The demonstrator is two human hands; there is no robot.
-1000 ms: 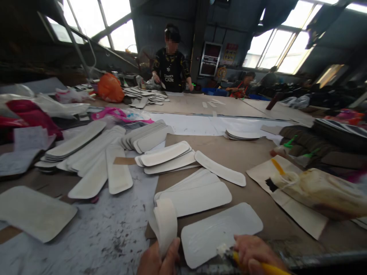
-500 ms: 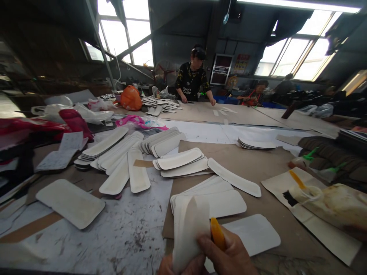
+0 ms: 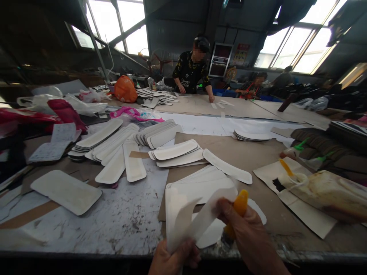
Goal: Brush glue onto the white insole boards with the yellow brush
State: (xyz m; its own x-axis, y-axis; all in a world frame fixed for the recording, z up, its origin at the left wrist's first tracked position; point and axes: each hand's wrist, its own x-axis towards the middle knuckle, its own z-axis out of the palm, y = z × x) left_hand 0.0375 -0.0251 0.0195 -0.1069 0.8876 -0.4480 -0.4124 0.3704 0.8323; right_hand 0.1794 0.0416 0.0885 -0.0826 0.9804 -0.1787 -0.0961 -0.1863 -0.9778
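Although the right hand (image 3: 248,225), wrapped round a yellow-handled brush (image 3: 241,202), pinches one thin white sheet (image 3: 210,211) bent away from the upright off-white bundle (image 3: 174,214) pinched in the left hand (image 3: 173,256) over the paper-covered table's (image 3: 126,221) near edge, separation looks incomplete, and a fanned pile of white rounded panels (image 3: 200,185) lies behind, apparently undone.
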